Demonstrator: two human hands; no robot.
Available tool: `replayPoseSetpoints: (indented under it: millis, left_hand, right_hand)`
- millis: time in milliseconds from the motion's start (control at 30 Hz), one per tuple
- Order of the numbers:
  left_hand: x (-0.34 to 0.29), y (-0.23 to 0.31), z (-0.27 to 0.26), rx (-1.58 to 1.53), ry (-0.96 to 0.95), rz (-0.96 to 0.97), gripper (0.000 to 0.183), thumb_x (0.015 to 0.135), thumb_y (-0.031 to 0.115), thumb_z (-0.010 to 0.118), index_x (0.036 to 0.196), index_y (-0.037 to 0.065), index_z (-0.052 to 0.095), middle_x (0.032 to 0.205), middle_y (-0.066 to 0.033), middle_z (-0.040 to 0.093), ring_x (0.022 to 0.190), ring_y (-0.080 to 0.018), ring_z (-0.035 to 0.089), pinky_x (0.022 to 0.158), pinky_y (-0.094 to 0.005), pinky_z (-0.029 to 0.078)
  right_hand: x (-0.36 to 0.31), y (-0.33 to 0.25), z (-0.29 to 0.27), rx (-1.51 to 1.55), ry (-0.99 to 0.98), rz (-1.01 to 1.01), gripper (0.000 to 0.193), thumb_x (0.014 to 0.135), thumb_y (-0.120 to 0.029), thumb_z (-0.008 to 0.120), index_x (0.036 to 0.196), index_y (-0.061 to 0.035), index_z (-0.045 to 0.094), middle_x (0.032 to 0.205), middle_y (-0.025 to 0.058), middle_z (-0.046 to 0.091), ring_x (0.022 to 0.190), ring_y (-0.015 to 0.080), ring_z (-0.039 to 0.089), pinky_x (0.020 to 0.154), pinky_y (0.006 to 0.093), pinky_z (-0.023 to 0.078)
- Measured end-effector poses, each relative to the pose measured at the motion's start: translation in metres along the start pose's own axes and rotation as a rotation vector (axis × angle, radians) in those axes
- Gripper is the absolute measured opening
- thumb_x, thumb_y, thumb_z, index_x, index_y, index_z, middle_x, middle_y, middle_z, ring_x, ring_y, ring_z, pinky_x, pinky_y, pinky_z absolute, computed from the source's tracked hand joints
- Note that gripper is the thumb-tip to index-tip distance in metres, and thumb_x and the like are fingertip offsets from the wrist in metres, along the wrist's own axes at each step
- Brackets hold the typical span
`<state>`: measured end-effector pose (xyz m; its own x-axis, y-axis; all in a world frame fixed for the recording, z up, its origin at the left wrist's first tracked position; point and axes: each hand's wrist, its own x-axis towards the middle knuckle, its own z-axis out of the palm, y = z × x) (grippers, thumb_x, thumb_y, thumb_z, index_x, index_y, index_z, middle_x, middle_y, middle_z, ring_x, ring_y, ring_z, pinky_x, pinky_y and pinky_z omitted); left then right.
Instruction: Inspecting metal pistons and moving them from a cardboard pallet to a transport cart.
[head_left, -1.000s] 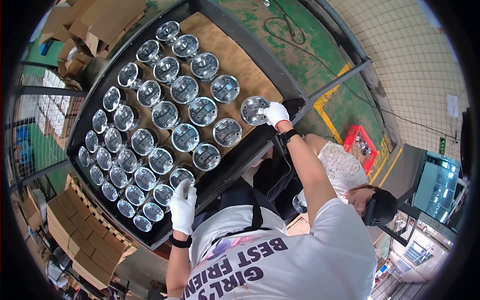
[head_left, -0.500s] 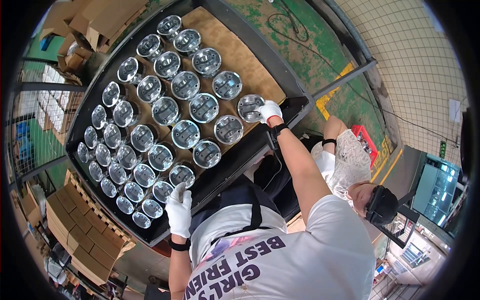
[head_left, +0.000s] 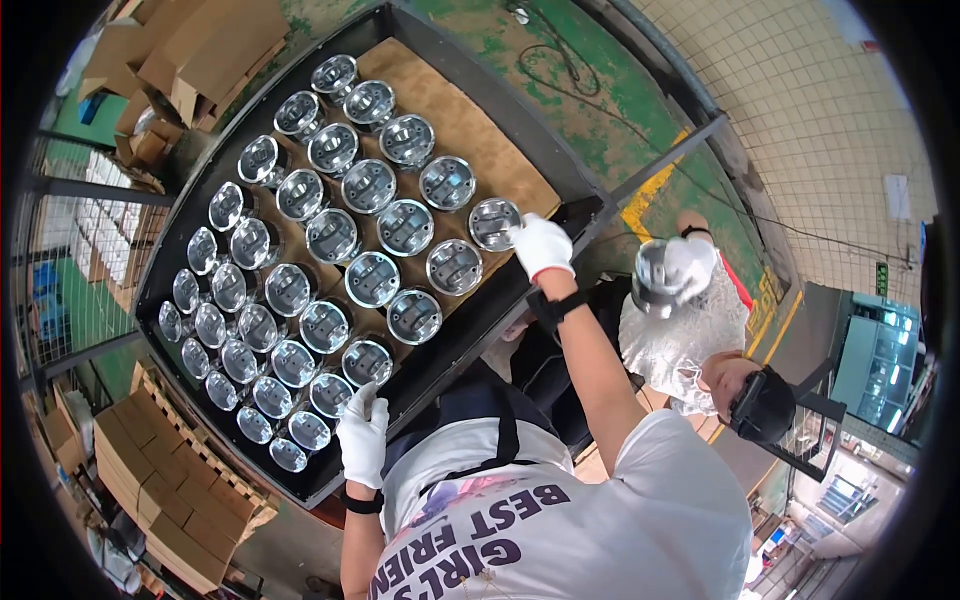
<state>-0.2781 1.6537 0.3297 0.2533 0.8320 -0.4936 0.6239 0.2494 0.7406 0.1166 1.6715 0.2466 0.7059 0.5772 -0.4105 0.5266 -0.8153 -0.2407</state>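
Note:
Rows of shiny metal pistons stand in a dark metal crate on brown board. My right hand [head_left: 545, 248], in a white glove, is at the outer side of the rightmost piston [head_left: 495, 224]. Its fingers are partly bent and its fingertips are close to the rim; whether they still touch is hard to make out. My left hand [head_left: 362, 437], gloved too, is at the near side of the crate just below a piston [head_left: 367, 361]. Its fingers are loosely bent and apart, with nothing visible in them.
The crate's black wall [head_left: 450, 340] runs between me and the pistons. At my right a co-worker in a dark cap [head_left: 765, 405] holds a blurred metal piston [head_left: 660, 278]. Stacked cartons [head_left: 165, 480] stand at the left. A cable [head_left: 565, 60] lies on the green floor.
My right hand has drawn back slightly from the rightmost piston, which stays in its place. The co-worker has brought a piston up into view. My left hand stays near the crate's edge.

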Motion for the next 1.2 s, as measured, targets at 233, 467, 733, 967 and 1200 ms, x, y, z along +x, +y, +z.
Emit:
replayPoseSetpoints:
  millis: [233, 467, 733, 967, 1200]
  left_hand:
    - [-0.027, -0.028, -0.025, -0.080, -0.086, 0.081, 0.031, 0.093, 0.008, 0.062, 0.121, -0.006, 0.062, 0.112, -0.0160, 0.070, 0.104, -0.0199, 0.067, 0.091, -0.0306, 0.051]
    - [-0.079, -0.070, -0.052, -0.121, -0.272, 0.216, 0.030, 0.093, 0.010, 0.064, 0.119, -0.005, 0.063, 0.112, -0.0133, 0.070, 0.105, -0.0173, 0.065, 0.093, -0.0292, 0.049]
    - [-0.133, -0.100, -0.038, -0.065, -0.638, 0.275, 0.029, 0.093, 0.008, 0.063, 0.119, -0.004, 0.064, 0.112, -0.0121, 0.070, 0.103, -0.0161, 0.064, 0.093, -0.0285, 0.048]
    - [-0.179, -0.087, 0.015, 0.115, -0.918, 0.380, 0.026, 0.093, 0.001, 0.062, 0.118, -0.004, 0.063, 0.111, -0.0124, 0.070, 0.102, -0.0171, 0.065, 0.093, -0.0285, 0.051]
    - [-0.243, -0.113, 0.085, 0.414, -1.284, 0.502, 0.031, 0.095, 0.006, 0.061, 0.126, 0.001, 0.059, 0.115, -0.0092, 0.068, 0.096, -0.0140, 0.064, 0.084, -0.0268, 0.052]
  right_hand:
    - [-0.157, -0.013, 0.031, 0.104, -0.122, -0.444, 0.031, 0.087, -0.036, 0.054, 0.089, -0.0079, 0.065, 0.086, 0.0182, 0.068, 0.083, 0.0380, 0.066, 0.076, 0.0507, 0.051]
    - [-0.312, 0.006, 0.076, 0.195, -0.207, -0.369, 0.031, 0.085, -0.034, 0.055, 0.095, -0.0070, 0.066, 0.089, 0.0186, 0.070, 0.088, 0.0384, 0.067, 0.078, 0.0508, 0.051]
    - [-0.465, 0.067, 0.104, 0.343, -0.144, -0.092, 0.040, 0.088, -0.034, 0.056, 0.115, -0.0062, 0.065, 0.105, 0.0176, 0.069, 0.101, 0.0366, 0.065, 0.089, 0.0477, 0.050]
    - [-0.575, 0.125, 0.132, 0.489, 0.111, 0.188, 0.030, 0.087, -0.031, 0.058, 0.100, -0.0050, 0.066, 0.096, 0.0183, 0.070, 0.093, 0.0370, 0.067, 0.082, 0.0467, 0.052]
    - [-0.696, 0.159, 0.156, 0.601, 0.234, 0.472, 0.027, 0.085, -0.029, 0.060, 0.096, -0.0067, 0.069, 0.087, 0.0178, 0.071, 0.083, 0.0355, 0.069, 0.075, 0.0459, 0.054]
